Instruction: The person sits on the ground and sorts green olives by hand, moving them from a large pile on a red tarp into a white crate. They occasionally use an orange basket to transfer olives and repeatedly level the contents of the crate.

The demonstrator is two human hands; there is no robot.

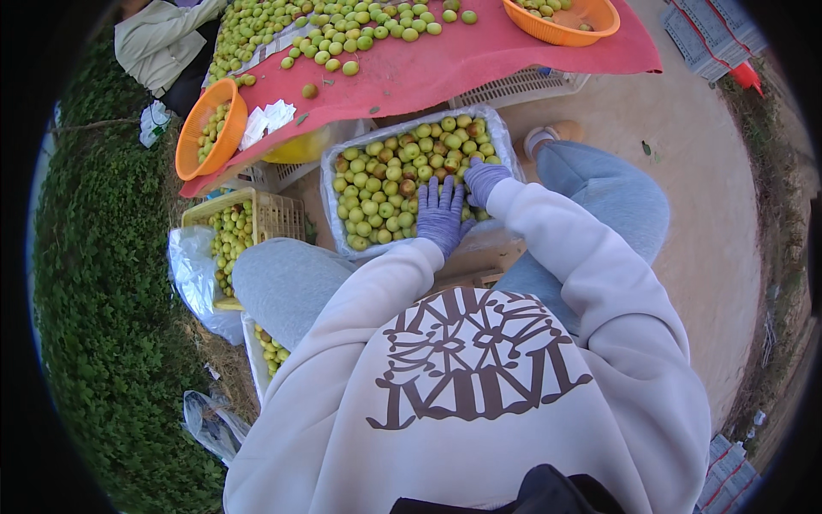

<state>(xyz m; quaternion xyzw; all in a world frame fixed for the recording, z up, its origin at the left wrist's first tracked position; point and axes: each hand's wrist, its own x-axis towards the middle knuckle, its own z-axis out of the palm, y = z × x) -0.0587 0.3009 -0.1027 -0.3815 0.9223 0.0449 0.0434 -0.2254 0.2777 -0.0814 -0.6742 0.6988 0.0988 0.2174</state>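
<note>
A crate lined with clear plastic film (pixel 329 199) stands before me between my knees, filled with round green fruit (pixel 379 186) that look like jujubes. Some of the fruit carry brown-red patches. My left hand (pixel 443 217), in a purple knit glove, lies palm down on the fruit near the crate's front side, fingers spread and holding nothing. Just right of it, my right hand (pixel 487 180) in a matching glove reaches into the fruit at the crate's right end. Its fingertips are partly hidden, so whether they grip a fruit is unclear.
A red cloth-covered table (pixel 411 77) beyond the crate bears loose fruit. Orange plastic baskets (pixel 186 144) (pixel 565 32) sit on its edges. Left stands a yellow crate (pixel 282 215) of fruit. Another person's sleeve (pixel 157 38) shows upper left. Stacked boxes (pixel 706 35) stand upper right.
</note>
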